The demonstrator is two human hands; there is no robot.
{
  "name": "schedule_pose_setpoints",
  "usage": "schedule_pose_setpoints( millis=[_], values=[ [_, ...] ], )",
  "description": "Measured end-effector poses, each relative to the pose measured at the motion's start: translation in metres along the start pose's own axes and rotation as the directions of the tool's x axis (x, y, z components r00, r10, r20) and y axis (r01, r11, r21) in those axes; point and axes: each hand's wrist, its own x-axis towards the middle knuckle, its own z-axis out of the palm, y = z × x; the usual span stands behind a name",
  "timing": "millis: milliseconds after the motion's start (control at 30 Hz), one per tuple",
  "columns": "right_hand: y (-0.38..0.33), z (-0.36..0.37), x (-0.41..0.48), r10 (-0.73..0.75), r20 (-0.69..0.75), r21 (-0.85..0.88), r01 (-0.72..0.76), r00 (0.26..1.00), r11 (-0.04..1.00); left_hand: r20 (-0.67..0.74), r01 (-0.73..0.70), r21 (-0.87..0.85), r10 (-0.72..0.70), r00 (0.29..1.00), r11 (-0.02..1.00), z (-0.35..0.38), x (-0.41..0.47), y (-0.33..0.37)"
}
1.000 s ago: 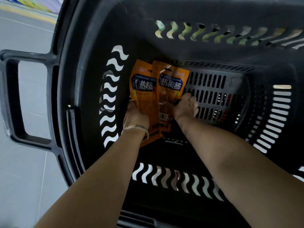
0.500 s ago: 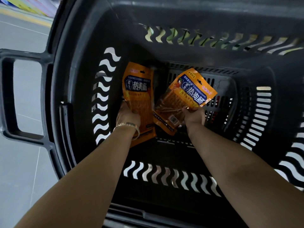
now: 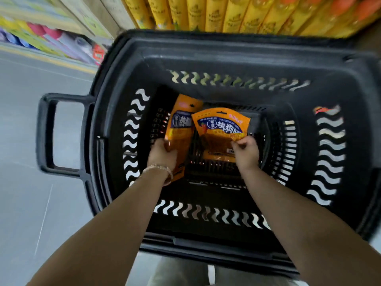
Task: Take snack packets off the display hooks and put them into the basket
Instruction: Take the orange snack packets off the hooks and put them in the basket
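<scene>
1. A black plastic shopping basket (image 3: 206, 50) with wavy slots in its walls fills the view, its loop handle (image 3: 44, 133) sticking out on the person's left.
2. Both bare forearms reach down into it, and both snack packets are deep inside, low over the slatted bottom. Whether they rest on it cannot be told.
3. The left hand (image 3: 161, 155), a thin bracelet (image 3: 158, 168) at the wrist, has its fingers curled round the lower part of the left orange packet (image 3: 181, 120), which stands roughly upright near the left wall.
4. The right hand (image 3: 246, 154) pinches the right orange packet (image 3: 220, 124) at its right edge between thumb and bent fingers – a narrow grip.
5. This packet faces the camera with its blue label and Chinese characters up, and its top left corner overlaps the other packet's right edge.
6. Beyond the far rim stand yellow packaged goods (image 3: 237, 13); grey floor (image 3: 20, 141) lies to the left – blurred shelves behind it.
</scene>
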Motion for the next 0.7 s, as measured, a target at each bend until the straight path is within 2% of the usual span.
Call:
schedule_pose_setpoints(
  millis=[33,100,200,267,367,533,600,700],
  values=[
    [-0.009,-0.013,-0.006,-0.049,-0.007,-0.035,0.048,0.999,0.998,0.005,-0.024,-0.007,0.024,1.0,1.0,-0.005,-0.012,0.007],
    [-0.027,-0.037,-0.022,-0.052,0.002,-0.062,0.052,0.999,0.997,-0.005,-0.063,-0.059,0.062,0.998,0.996,-0.016,-0.037,0.02],
    [-0.062,-0.076,-0.051,-0.017,0.008,0.037,0.017,1.0,0.999,-0.023,-0.135,-0.159,0.133,0.991,0.978,-0.033,-0.077,0.037],
    [-0.079,-0.103,-0.071,-0.119,-0.027,0.061,0.12,0.993,0.991,-0.023,-0.159,-0.217,0.158,0.987,0.963,-0.045,-0.103,0.047],
    [-0.099,-0.148,-0.106,-0.234,-0.006,0.108,0.233,0.972,0.966,-0.05,-0.229,-0.258,0.224,0.973,0.939,-0.061,-0.139,0.055],
    [-0.119,-0.227,-0.157,-0.257,-0.148,0.276,0.289,0.955,0.917,-0.033,-0.434,-0.242,0.44,0.898,0.868,-0.072,-0.197,0.077],
    [-0.119,-0.262,-0.165,-0.284,-0.232,0.286,0.344,0.93,0.894,-0.004,-0.476,-0.255,0.492,0.871,0.841,-0.066,-0.22,0.094],
    [-0.112,-0.314,-0.175,-0.355,-0.277,0.237,0.422,0.893,0.875,0.013,-0.512,-0.287,0.538,0.843,0.809,-0.046,-0.258,0.128]
  ],
)
